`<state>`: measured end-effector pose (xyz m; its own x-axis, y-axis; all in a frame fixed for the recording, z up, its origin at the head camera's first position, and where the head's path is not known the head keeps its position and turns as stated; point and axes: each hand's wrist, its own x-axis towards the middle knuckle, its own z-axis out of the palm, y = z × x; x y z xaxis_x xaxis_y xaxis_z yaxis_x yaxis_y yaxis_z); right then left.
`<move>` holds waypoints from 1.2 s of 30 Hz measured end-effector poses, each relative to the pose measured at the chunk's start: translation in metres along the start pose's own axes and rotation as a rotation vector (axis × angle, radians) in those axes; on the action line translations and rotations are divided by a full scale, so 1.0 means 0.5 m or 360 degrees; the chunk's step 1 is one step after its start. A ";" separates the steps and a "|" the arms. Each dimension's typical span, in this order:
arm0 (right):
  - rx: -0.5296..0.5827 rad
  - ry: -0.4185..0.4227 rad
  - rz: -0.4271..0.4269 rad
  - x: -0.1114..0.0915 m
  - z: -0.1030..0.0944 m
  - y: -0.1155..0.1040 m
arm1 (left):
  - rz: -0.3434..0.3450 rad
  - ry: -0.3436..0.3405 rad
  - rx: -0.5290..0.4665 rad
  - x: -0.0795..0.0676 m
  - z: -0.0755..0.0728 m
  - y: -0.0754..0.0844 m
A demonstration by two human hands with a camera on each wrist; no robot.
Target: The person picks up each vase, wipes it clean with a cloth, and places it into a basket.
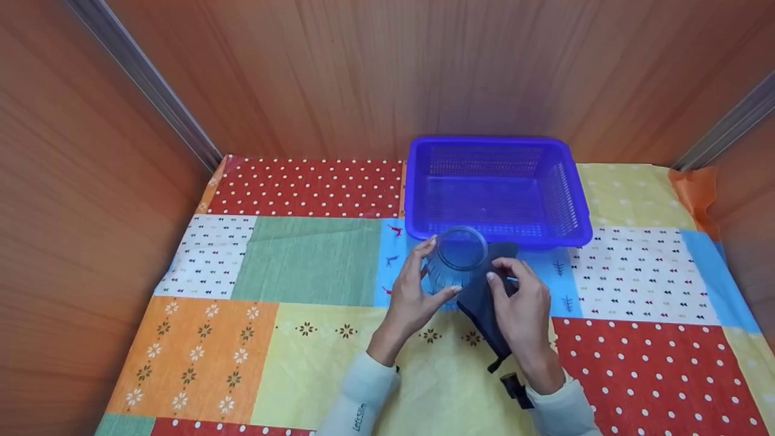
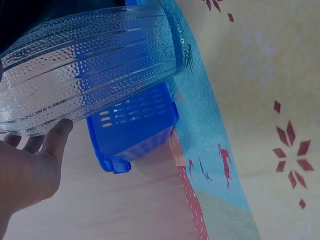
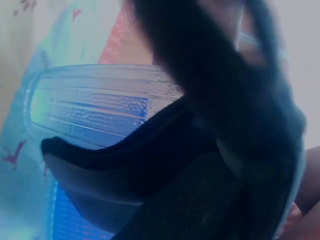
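My left hand (image 1: 415, 303) grips a clear glass jar (image 1: 451, 275) by its side, thumb on the near side and fingers round the far left. The jar tilts, its round rim facing up; ribs and a dimpled pattern on its wall show in the left wrist view. A dark grey cloth (image 1: 482, 301) with black edging and a small tab at its lower corner hangs from my right hand (image 1: 524, 309), pinched between thumb and fingers. It lies close along the jar's right side. In the right wrist view the cloth (image 3: 175, 185) covers part of the jar (image 3: 90, 95).
A purple plastic basket (image 1: 490, 140) with slotted walls stands just beyond the hands, against the wooden back panel (image 1: 339, 79). Wooden panels rise at left and right too. The table wears a patchwork-print cloth (image 1: 315, 260).
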<state>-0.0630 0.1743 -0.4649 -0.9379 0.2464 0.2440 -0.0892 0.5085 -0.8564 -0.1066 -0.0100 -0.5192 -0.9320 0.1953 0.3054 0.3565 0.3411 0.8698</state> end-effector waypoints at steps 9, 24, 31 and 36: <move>0.0096 -0.0023 0.0007 -0.004 0.001 0.011 | -0.0068 -0.0159 -0.0144 0.015 -0.028 0.003; 0.0180 -0.0025 -0.0001 -0.007 -0.005 0.023 | -0.0144 -0.0134 -0.0062 0.009 -0.029 0.017; 0.0218 -0.0066 0.0010 -0.012 -0.011 0.022 | -0.0108 -0.0362 -0.0126 0.029 -0.053 0.004; 0.0243 -0.0054 -0.0013 -0.010 -0.010 0.023 | -0.0151 -0.0363 -0.0164 0.028 -0.049 0.005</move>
<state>-0.0579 0.1828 -0.4735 -0.9476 0.2133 0.2377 -0.1443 0.3782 -0.9144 -0.1205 -0.0288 -0.5035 -0.9179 0.3729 0.1358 0.2488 0.2743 0.9289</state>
